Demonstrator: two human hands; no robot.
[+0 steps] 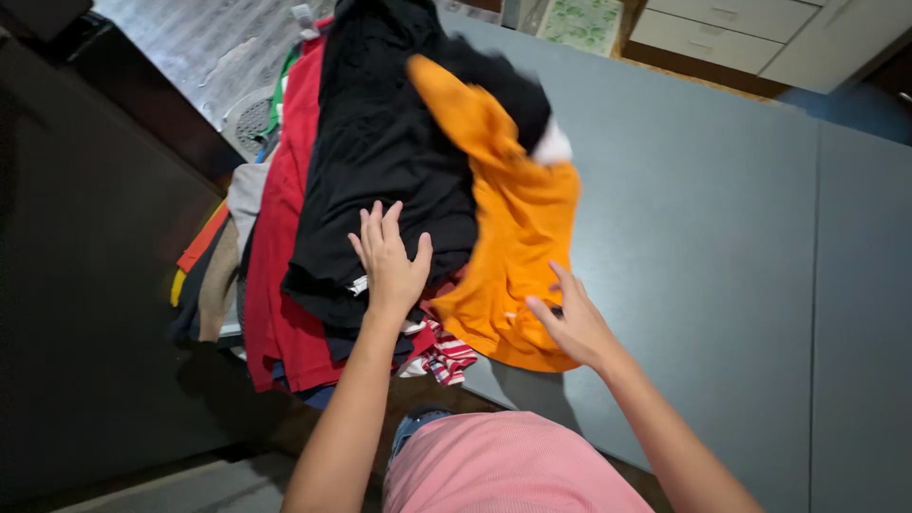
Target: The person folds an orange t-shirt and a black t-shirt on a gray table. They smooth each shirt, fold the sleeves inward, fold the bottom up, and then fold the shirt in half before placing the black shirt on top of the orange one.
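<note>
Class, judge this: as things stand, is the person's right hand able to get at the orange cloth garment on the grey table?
Probably yes: the right hand already touches the orange cloth garment's lower edge, and nothing lies between them.

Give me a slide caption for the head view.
Left hand flat on black garment, right hand touching orange shirt.
</note>
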